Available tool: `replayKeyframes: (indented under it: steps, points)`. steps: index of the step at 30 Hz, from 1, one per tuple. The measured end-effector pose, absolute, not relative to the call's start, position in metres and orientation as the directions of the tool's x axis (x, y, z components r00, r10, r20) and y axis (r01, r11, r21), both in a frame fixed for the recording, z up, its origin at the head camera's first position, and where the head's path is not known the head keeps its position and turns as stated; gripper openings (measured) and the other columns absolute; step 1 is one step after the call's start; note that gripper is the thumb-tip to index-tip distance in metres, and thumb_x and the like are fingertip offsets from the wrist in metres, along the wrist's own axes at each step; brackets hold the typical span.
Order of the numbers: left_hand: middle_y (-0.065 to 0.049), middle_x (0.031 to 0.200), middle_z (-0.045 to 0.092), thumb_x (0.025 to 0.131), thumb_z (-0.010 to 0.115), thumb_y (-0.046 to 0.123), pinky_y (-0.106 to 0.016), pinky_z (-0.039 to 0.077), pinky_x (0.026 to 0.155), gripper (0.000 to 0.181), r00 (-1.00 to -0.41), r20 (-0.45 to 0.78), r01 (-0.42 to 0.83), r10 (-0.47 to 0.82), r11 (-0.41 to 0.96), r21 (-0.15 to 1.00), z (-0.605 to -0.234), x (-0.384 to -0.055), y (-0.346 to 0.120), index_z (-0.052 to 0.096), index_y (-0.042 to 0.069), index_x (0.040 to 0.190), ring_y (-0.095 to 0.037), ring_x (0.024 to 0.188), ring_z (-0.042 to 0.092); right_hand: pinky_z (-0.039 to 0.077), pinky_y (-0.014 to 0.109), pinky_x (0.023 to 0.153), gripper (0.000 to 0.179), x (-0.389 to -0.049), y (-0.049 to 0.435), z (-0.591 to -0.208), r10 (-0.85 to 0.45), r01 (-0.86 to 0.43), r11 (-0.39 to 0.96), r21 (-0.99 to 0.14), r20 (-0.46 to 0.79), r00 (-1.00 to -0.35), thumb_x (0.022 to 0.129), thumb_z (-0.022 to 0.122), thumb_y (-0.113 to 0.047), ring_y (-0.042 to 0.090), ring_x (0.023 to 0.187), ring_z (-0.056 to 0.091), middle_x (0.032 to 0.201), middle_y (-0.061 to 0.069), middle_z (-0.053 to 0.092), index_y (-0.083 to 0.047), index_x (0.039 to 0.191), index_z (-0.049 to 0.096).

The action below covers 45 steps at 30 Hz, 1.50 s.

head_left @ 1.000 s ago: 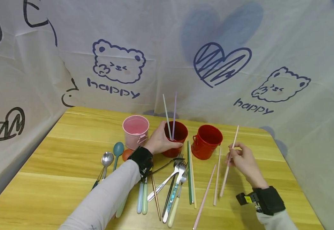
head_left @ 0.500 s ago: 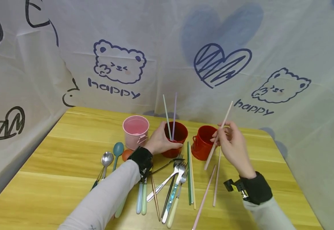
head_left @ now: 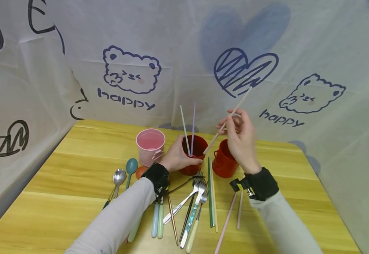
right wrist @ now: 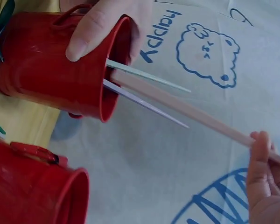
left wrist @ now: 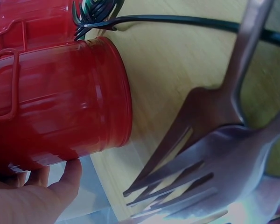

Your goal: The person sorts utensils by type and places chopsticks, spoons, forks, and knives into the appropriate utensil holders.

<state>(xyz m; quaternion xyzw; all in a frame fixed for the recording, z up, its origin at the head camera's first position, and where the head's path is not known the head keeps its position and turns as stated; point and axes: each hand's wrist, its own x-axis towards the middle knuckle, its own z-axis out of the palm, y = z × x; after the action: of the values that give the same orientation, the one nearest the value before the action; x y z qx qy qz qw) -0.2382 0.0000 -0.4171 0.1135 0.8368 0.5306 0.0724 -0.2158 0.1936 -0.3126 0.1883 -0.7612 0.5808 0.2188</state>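
Note:
My left hand [head_left: 179, 155] grips a red bucket [left wrist: 60, 102] at its rim, the thumb across the near side. Inside stand a pale green chopstick [head_left: 184, 123] and a lilac chopstick [head_left: 193, 123]. My right hand [head_left: 242, 141] pinches a light pink chopstick [head_left: 215, 137] near its middle, slanted, its lower end at the mouth of that bucket. In the right wrist view that end overlaps the opening; how deep it reaches is hidden. A second red bucket [head_left: 223, 164] stands partly behind the right hand.
Left of the held bucket is a pink bucket [head_left: 146, 157]. Spoons [head_left: 119, 177] lie at left, and several forks [head_left: 200, 188] in front. Green [head_left: 210, 201] and yellow chopsticks [head_left: 214, 208] lie beside the forks, with pink chopsticks [head_left: 227, 222] farther right.
My right hand has lifted the light pink chopstick and carried it left, past the second red bucket to the held one, tilting it further. My left hand stays on its bucket.

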Motion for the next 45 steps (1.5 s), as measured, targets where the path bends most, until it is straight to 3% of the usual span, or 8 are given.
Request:
replayKeyframes:
  steps: [6,12,15,20,32,45]
  points:
    - [-0.012,0.138,0.056,0.075,0.09,0.025,-0.047,0.051,0.106,0.09,-0.964,-0.005,0.11,0.267,0.414,0.904,-0.418,-0.238,0.001,0.036,0.009,0.145,-0.03,0.125,0.057,0.061,0.023,0.074,0.026,-0.228,0.183,-0.328,-0.135,-0.565,0.234,-0.791,0.549,-0.825,0.104,0.049,-0.003,0.006,0.077,0.07,0.096,0.027,0.069,0.007,0.128,0.051]
    - [-0.015,0.142,0.054,0.075,0.089,0.025,-0.049,0.05,0.107,0.091,-0.964,-0.005,0.109,0.267,0.409,0.906,-0.418,-0.238,0.002,0.034,0.009,0.146,-0.031,0.127,0.057,0.063,0.041,0.077,0.033,-0.236,0.178,-0.347,-0.217,-0.504,0.456,-0.733,0.458,-0.862,0.103,0.056,-0.01,0.031,0.087,0.072,0.106,0.025,0.073,-0.001,0.135,0.055]
    - [-0.015,0.142,0.054,0.075,0.089,0.025,-0.05,0.05,0.108,0.09,-0.963,-0.005,0.11,0.268,0.415,0.903,-0.418,-0.238,0.002,0.034,0.01,0.145,-0.031,0.127,0.057,0.062,0.045,0.08,0.036,-0.237,0.179,-0.354,-0.228,-0.461,0.581,-0.67,0.41,-0.883,0.102,0.059,-0.016,0.034,0.093,0.072,0.111,0.02,0.074,-0.005,0.137,0.057]
    - [-0.013,0.138,0.056,0.075,0.09,0.024,-0.049,0.05,0.107,0.089,-0.964,-0.002,0.111,0.267,0.407,0.906,-0.418,-0.238,0.002,0.035,0.01,0.144,-0.031,0.124,0.057,0.061,0.042,0.079,0.032,-0.232,0.184,-0.366,-0.217,-0.425,0.651,-0.628,0.383,-0.898,0.101,0.061,-0.017,0.032,0.095,0.07,0.112,0.017,0.074,-0.005,0.131,0.06]
    - [-0.014,0.137,0.057,0.074,0.09,0.023,-0.05,0.049,0.108,0.086,-0.964,0.015,0.124,0.264,0.404,0.906,-0.419,-0.238,0.002,0.037,0.01,0.141,-0.032,0.124,0.058,0.051,0.02,0.066,0.023,-0.203,0.199,-0.384,-0.218,-0.424,0.571,-0.703,0.368,-0.904,0.099,0.058,-0.006,0.017,0.075,0.065,0.094,0.017,0.073,-0.001,0.12,0.064]
    - [-0.014,0.138,0.056,0.074,0.09,0.023,-0.05,0.049,0.109,0.089,-0.965,0.015,0.122,0.261,0.399,0.909,-0.417,-0.239,0.0,0.036,0.009,0.143,-0.031,0.125,0.058,0.051,0.022,0.058,0.016,-0.163,0.219,-0.399,-0.267,-0.385,0.504,-0.773,0.284,-0.921,0.096,0.056,0.003,0.002,0.064,0.059,0.08,0.011,0.068,-0.001,0.108,0.066]
